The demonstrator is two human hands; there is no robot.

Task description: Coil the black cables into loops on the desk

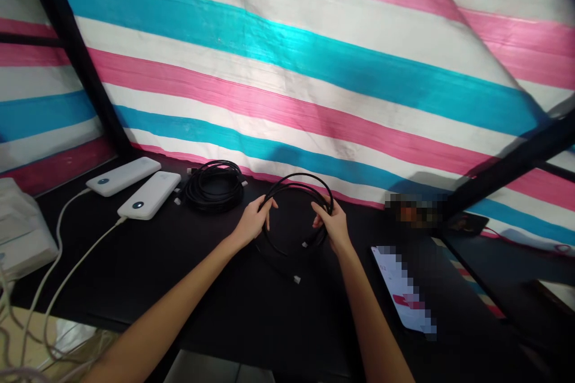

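Note:
My left hand (252, 221) and my right hand (331, 225) both grip a loosely coiled black cable (296, 182), holding its loop upright above the black table (215, 311). A loose end hangs down between my hands, with a small metal connector (305, 244) near my right hand. Another end with a pale plug (296, 279) lies on the table below the coil. Behind my left hand sits a second, tighter coil of black cable (214, 187).
Two white power banks (123, 176) (149, 198) with white cables lie at the left, beside a white packet (20, 233). A tablet with a blurred screen (402, 290) lies to the right. A striped tarp (287, 60) and black frame bars stand behind the table.

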